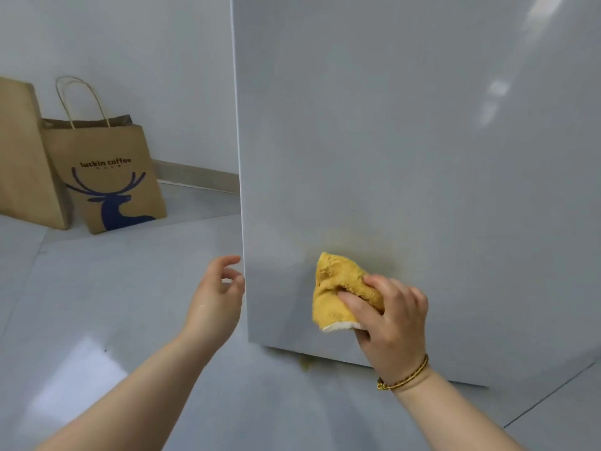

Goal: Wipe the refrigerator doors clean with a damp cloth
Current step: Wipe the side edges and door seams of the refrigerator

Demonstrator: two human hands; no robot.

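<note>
Yellow cloth (338, 297) near door (406, 151) bottom edge

The right hand (392, 323) grips a yellow cloth (341, 294) and presses it flat against the lower part of the grey refrigerator door (406, 141), close to its bottom edge; a thin golden bracelet (405, 375) sits on this wrist. The left hand (218, 297) holds nothing, its fingers loosely curled just beside the left edge of the door, and I cannot tell if they touch it. On the grey tiled floor (113, 304) at the left, a brown paper bag (110, 177) with a blue deer and the words "luckin coffee" stands by the wall, beside another plain brown bag (22, 157).
</note>
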